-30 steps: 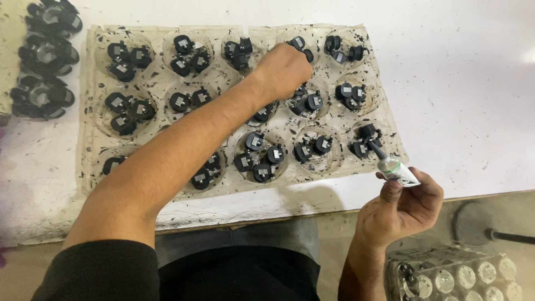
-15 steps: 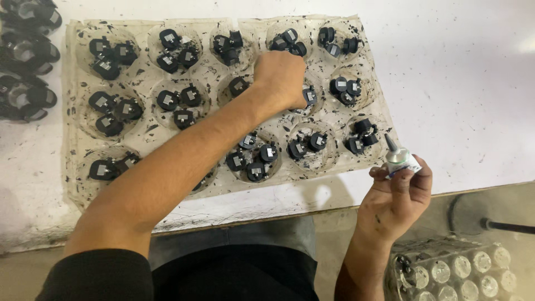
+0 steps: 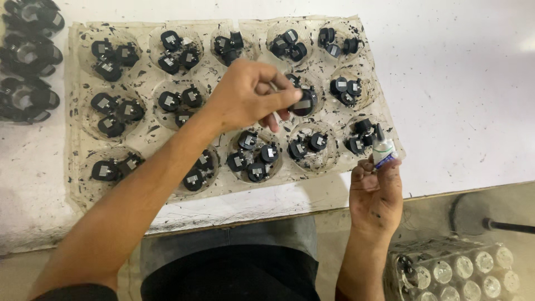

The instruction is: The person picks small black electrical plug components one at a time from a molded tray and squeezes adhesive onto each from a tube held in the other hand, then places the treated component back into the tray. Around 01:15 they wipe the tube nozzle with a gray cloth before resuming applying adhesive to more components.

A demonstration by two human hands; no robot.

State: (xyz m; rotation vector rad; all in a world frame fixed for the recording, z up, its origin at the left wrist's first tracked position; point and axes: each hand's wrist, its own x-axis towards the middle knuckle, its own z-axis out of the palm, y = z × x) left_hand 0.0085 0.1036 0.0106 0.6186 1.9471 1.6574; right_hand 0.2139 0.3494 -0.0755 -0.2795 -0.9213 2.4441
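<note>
Bottom-right tray (image 3: 457, 273) — cut off.

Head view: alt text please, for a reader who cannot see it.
The left hand pinches a small black round part above a clear plastic tray whose wells hold clusters of similar black parts. The right hand holds a small glue bottle upright at the tray's near right corner, on a white table.

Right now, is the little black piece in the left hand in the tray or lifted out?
Lifted out: the left hand pinches the black piece above the clear tray.
</note>
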